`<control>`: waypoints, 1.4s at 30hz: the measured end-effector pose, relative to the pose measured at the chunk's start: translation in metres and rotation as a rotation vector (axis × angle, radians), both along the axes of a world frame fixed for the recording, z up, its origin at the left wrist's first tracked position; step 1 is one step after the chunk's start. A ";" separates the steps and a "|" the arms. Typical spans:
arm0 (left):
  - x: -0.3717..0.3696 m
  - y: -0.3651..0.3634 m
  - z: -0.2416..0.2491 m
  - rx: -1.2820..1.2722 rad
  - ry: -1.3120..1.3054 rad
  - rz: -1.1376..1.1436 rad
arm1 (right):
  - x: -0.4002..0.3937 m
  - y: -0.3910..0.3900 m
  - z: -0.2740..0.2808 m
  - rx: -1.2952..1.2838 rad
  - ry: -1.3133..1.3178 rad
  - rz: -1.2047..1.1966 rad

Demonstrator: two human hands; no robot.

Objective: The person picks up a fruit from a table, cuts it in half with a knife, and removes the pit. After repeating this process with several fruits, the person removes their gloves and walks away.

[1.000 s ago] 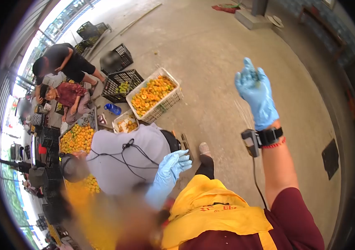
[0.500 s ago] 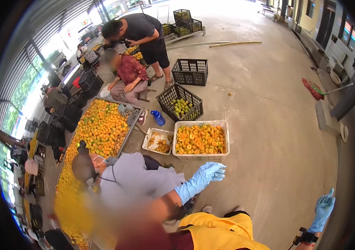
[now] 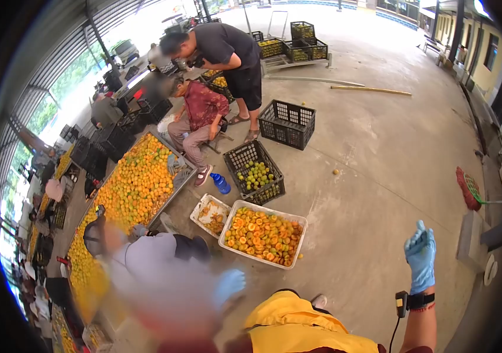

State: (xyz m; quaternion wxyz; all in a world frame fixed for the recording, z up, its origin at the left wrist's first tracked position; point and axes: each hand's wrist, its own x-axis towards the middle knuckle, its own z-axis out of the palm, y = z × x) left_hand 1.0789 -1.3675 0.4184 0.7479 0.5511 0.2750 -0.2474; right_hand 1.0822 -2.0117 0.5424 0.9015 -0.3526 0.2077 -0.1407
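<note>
My left hand (image 3: 229, 286), in a light blue glove, is at the lower middle, partly smeared. Its fingers look stretched out and I see nothing in them. It is beside the grey-clad back of a person bent over the fruit table. My right hand (image 3: 420, 259), gloved in blue too, is raised over the concrete floor at the right. Its fingers are loosely bent and apart, holding nothing. A cabled device (image 3: 401, 304) is strapped at that wrist. Ahead of my left hand stands a white crate (image 3: 305, 235) of cut orange fruit, with a smaller white tray (image 3: 197, 213) of scraps against it.
A long metal-edged table (image 3: 181, 183) of orange fruit runs along the left. A black crate (image 3: 236, 157) of green fruit and another black crate (image 3: 289, 134) stand ahead. A blue bottle (image 3: 221, 183) is nearby. One person sits; another stands bending. Poles (image 3: 371, 90) lie on the floor.
The view has turned, shifting the crates. My left hand has drawn back toward the bent person and lower in view. My right hand has come up and inward, its fingers now more bent.
</note>
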 end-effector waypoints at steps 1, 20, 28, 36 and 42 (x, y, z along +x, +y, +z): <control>0.008 0.004 -0.001 0.018 0.011 0.034 | 0.040 0.002 0.017 0.025 0.031 0.046; 0.368 -0.214 0.004 0.159 0.004 0.104 | 0.369 -0.216 -0.038 0.101 0.258 0.015; 0.427 -0.224 -0.059 0.247 0.076 0.463 | 0.590 -0.274 -0.076 0.106 0.328 0.175; 0.386 -0.287 -0.030 -0.063 0.256 0.782 | 0.833 -0.232 -0.066 0.144 0.349 0.515; 0.419 -0.266 -0.065 -0.206 0.218 0.753 | 0.961 -0.125 -0.065 0.132 0.270 0.830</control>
